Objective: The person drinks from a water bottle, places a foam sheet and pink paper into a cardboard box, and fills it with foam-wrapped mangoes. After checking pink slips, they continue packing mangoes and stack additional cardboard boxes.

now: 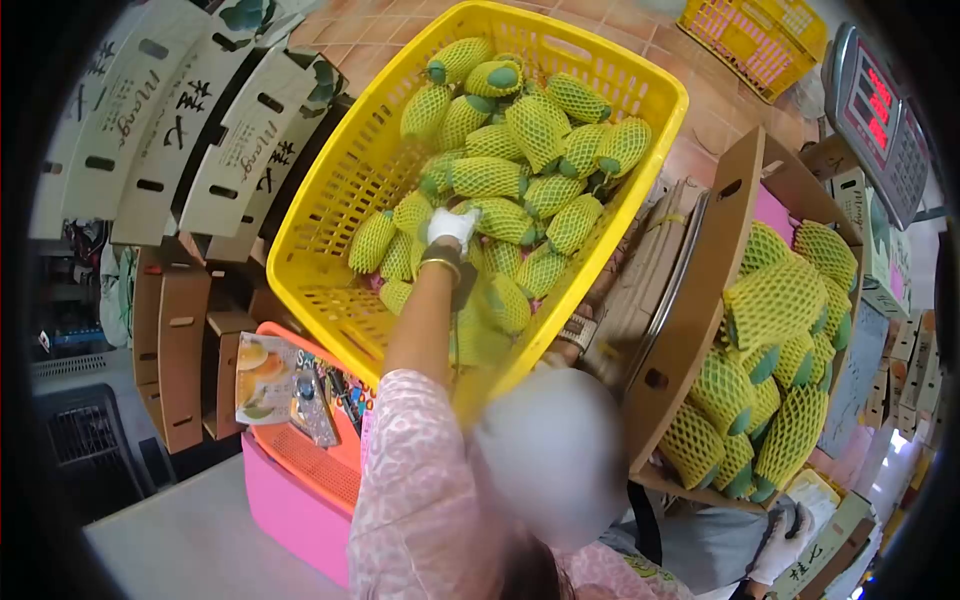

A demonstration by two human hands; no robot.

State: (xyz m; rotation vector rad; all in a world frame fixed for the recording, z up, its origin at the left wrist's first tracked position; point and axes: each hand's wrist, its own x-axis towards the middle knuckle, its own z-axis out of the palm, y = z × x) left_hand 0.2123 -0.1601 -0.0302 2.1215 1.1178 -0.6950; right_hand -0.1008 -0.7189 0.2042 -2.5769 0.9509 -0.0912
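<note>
My left hand [452, 228], in a white glove with a band at the wrist, reaches down into a large yellow plastic basket [325, 210]. Its fingers are closed on a mango [500, 220] wrapped in a yellow foam net, among several more netted mangoes. Close to the camera, a smeared whitish round shape appears to be my gloved right hand [550, 460]; its fingers cannot be made out. A yellow-green blur lies between it and the basket. On the right, a cardboard box [690, 345] holds several netted mangoes [775, 300] with green ends showing.
Printed mango cartons [240, 150] stand at the left. An orange-and-pink bin [300, 500] carries leaflets below the basket. A scale [880, 120] with red digits is at upper right, near another yellow basket [755, 45]. A co-worker's gloved hand [783, 548] shows at lower right.
</note>
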